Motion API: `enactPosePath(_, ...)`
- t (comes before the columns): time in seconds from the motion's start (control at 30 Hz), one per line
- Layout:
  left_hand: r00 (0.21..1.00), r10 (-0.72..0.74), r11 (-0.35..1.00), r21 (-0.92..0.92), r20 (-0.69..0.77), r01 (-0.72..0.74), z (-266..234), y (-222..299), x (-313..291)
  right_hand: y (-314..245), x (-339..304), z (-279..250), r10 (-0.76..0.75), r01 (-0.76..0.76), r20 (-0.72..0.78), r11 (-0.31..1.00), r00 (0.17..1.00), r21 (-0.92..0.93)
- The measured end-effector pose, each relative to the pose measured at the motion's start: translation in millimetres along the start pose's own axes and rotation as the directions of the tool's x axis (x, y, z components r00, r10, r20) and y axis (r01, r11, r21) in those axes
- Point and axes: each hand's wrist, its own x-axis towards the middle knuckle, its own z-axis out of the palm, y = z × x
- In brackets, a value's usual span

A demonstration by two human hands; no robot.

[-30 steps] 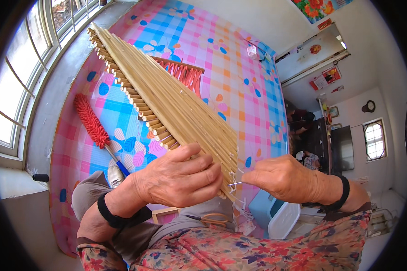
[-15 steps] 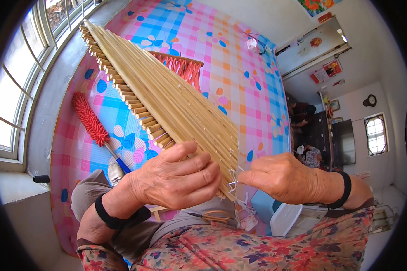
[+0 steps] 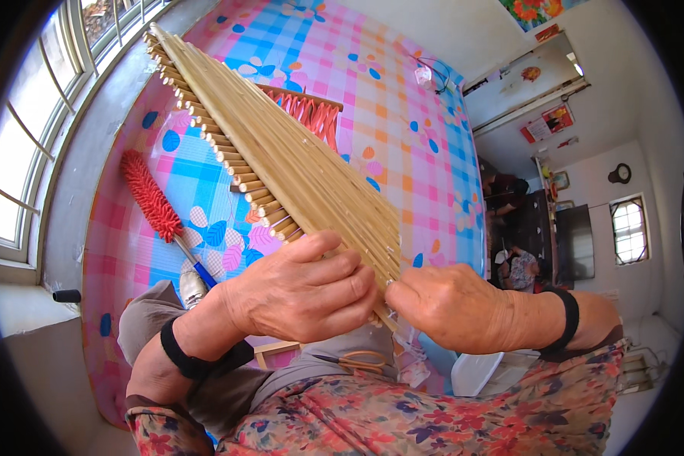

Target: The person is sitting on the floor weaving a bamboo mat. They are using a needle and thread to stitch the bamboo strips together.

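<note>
A long mat of straw-coloured stalks (image 3: 281, 152) slants from the far left down to my lap. Cut round stalk ends line its left side. Closed over its near end is my left hand (image 3: 304, 289), fingers curled around the stalks. My right hand (image 3: 452, 308) is in a pinch against the mat's near right edge, close to the left fingertips. The thin needle that showed in its fingers earlier is now hidden by them. Scissors with tan handles (image 3: 363, 362) lie on my lap below the hands.
A red duster (image 3: 150, 196) with a blue handle lies left of the mat. Behind the mat is a wooden stick with red strips (image 3: 308, 114). A white plastic container (image 3: 473, 374) stands at lower right. A checked floral sheet (image 3: 425, 175) spreads underneath. Two people (image 3: 518, 264) are farther right.
My right hand has moved left and slightly down, up against the mat's edge, and the needle has gone out of sight. The mat and my left hand have shifted slightly right.
</note>
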Motion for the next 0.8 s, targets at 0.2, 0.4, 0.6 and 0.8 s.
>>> enactPosePath(0.2, 0.996, -0.016, 0.999, -0.042, -0.092, 0.012, 5, -24, 23, 18, -4, -26, 0.040, -0.042, -0.048, 0.999, 0.998, -0.031)
enactPosePath(0.4, 0.994, -0.032, 0.999, -0.034, -0.108, 0.029, 9, -47, 57, 28, -2, -68, 0.151, -0.158, -0.076, 0.982, 0.986, -0.099)
enactPosePath(0.6, 0.995, -0.087, 0.996, 0.007, -0.047, 0.087, -4, -59, 67, 27, 2, -81, 0.202, -0.209, -0.092, 0.975, 0.975, -0.074)
enactPosePath(0.8, 0.990, -0.059, 0.998, -0.032, -0.127, 0.056, -4, -62, 64, 26, 8, -84, 0.225, -0.229, -0.066, 0.971, 0.972, -0.068)
